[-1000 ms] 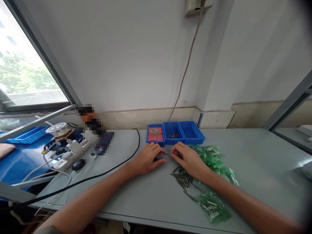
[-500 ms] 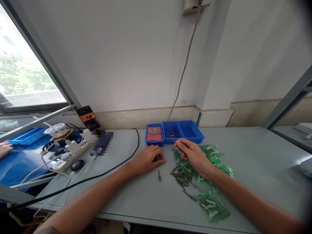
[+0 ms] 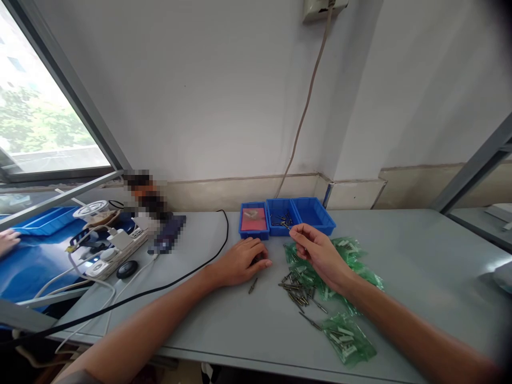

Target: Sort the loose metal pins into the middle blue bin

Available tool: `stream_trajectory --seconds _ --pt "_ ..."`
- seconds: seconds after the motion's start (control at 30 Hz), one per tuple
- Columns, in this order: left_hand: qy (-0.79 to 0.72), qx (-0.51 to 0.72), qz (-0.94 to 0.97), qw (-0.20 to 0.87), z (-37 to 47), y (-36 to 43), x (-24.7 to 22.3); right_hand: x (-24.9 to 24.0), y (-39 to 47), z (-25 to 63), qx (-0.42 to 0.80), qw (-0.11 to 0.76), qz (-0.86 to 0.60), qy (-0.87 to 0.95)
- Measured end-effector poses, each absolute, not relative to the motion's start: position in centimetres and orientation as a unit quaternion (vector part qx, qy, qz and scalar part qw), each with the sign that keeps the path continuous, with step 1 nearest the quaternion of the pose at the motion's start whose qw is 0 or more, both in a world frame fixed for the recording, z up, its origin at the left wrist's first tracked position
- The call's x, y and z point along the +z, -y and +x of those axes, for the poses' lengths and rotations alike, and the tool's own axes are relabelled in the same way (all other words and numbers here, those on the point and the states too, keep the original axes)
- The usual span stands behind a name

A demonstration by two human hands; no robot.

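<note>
My left hand [image 3: 245,261] rests on the table with its fingers curled down, closed over something dark that is mostly hidden. One slim metal pin [image 3: 253,286], thicker in its middle, lies just below that hand. My right hand [image 3: 318,250] is closed in a pinch on a small metal pin [image 3: 287,227], whose tip points toward the blue two-part bin [image 3: 280,231]. More pins lie inside the bin's left compartment. Under and beside my right wrist are a loose pile of metal pins [image 3: 298,293] and green plastic bags [image 3: 348,338] holding pins and white labels.
A smaller blue bin [image 3: 254,235] with a pink sheet and a clear packet stands left of the two-part bin. A black cable [image 3: 192,277] crosses the table. At left are a power strip [image 3: 116,256], a black round object [image 3: 127,270] and another person's hand [image 3: 8,242].
The single pin below my left hand has shifted left and now lies tilted. My right hand has moved slightly right, still pinching. My left hand stays in place.
</note>
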State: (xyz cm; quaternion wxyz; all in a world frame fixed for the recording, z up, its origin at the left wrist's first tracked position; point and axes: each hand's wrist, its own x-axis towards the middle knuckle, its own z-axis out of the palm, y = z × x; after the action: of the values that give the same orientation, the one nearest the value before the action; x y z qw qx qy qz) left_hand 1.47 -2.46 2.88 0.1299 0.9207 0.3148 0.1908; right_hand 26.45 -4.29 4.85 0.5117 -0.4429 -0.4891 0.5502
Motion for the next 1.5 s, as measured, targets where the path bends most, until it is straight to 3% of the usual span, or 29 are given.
stream_trajectory --seconds 0.33,1.5 --pt "-0.312 0.177 0.925 0.123 1.48 2.81 2.89 4.31 3.97 26.49 0.605 0.531 -0.399 0.439" --pt "-0.314 0.186 0.925 0.104 1.56 2.52 2.28 5.05 4.38 26.33 0.563 0.516 -0.432 0.479"
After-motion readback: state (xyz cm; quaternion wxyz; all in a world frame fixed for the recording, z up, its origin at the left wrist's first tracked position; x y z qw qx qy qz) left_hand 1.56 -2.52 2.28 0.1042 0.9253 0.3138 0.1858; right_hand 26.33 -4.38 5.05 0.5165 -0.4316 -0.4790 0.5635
